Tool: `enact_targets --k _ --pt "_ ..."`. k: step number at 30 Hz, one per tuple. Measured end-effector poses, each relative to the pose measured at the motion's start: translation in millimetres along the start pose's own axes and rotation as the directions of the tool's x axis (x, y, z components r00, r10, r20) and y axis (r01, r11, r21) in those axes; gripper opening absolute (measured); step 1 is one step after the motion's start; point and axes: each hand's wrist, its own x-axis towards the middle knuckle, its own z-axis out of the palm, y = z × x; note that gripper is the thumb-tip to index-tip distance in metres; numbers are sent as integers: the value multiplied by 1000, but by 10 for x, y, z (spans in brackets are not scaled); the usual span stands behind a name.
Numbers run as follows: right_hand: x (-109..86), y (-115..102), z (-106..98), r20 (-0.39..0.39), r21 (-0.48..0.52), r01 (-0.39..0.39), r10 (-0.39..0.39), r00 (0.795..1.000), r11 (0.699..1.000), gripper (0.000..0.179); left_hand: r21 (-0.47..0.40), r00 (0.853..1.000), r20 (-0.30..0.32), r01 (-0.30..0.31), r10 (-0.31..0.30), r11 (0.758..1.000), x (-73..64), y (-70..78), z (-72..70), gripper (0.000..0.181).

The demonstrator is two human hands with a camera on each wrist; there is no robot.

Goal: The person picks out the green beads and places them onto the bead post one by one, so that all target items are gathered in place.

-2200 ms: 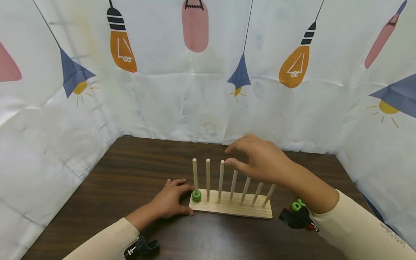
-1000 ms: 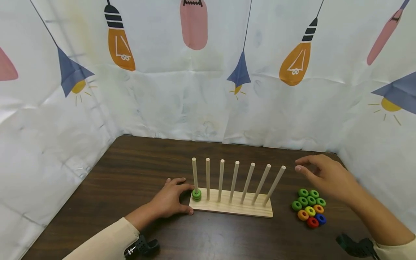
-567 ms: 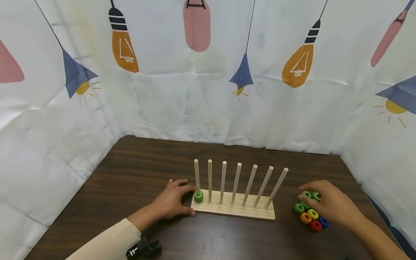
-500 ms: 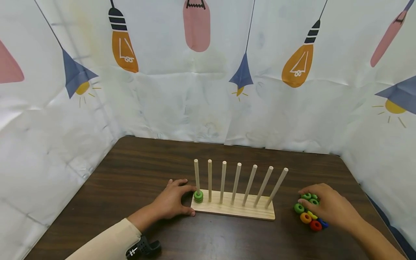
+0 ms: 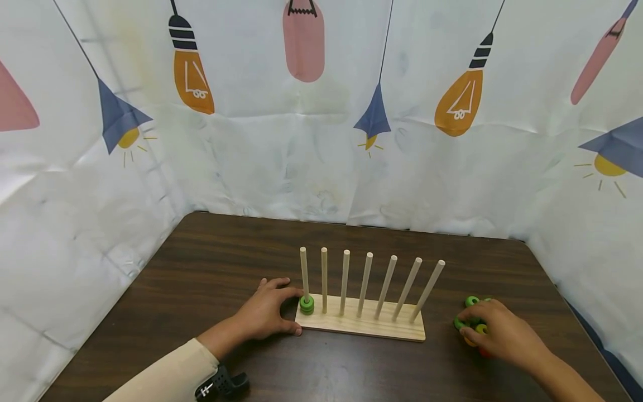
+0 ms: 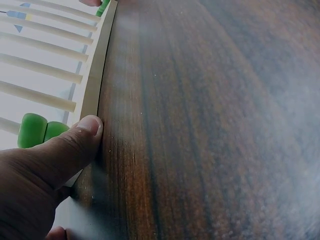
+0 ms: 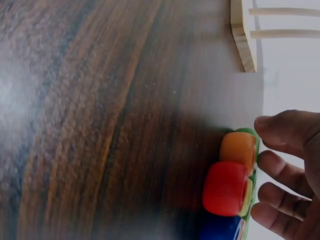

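My left hand [image 5: 263, 310] holds the left end of a wooden peg stand [image 5: 359, 325], thumb on its front edge and fingers around the back. Two green beads [image 5: 306, 304] are stacked on the leftmost peg; the other pegs are bare. At the right, my right hand [image 5: 509, 332] reaches over a cluster of loose beads, fingertips right at a green bead [image 5: 459, 323]. From the right wrist, the thumb and fingers [image 7: 282, 172] stand apart, bent loosely. Below them show an orange bead [image 7: 237, 149], a red bead [image 7: 225, 189] and a blue bead [image 7: 219, 227]. The hand hides part of the cluster.
The dark wood-grain table [image 5: 226, 245] runs back to a white printed curtain [image 5: 301, 167] on several sides. A black wrist camera [image 5: 221, 384] sits on the left sleeve.
My right hand has moved from above the pegs out to the right, then down onto the bead cluster, its fingertips coming nearer the front-left green bead. The left hand stays on the stand.
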Motion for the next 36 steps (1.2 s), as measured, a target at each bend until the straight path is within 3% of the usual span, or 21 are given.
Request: enact_targets --k 18,26,30,36 --pt "117 -56 60 32 -19 -59 60 998 998 31 5 1000 5 -14 14 1000 -7 -3 -9 71" --pt "159 -71 73 14 -55 3 -2 1000 998 32 0 1000 2 -16 16 1000 -15 12 -23 71" --pt "168 -102 2 15 -29 6 -5 1000 1000 29 0 1000 6 -17 17 1000 -16 12 -20 71" --pt "189 -210 -266 -3 1 -13 13 1000 1000 31 -4 1000 6 -15 15 1000 -14 7 -13 71"
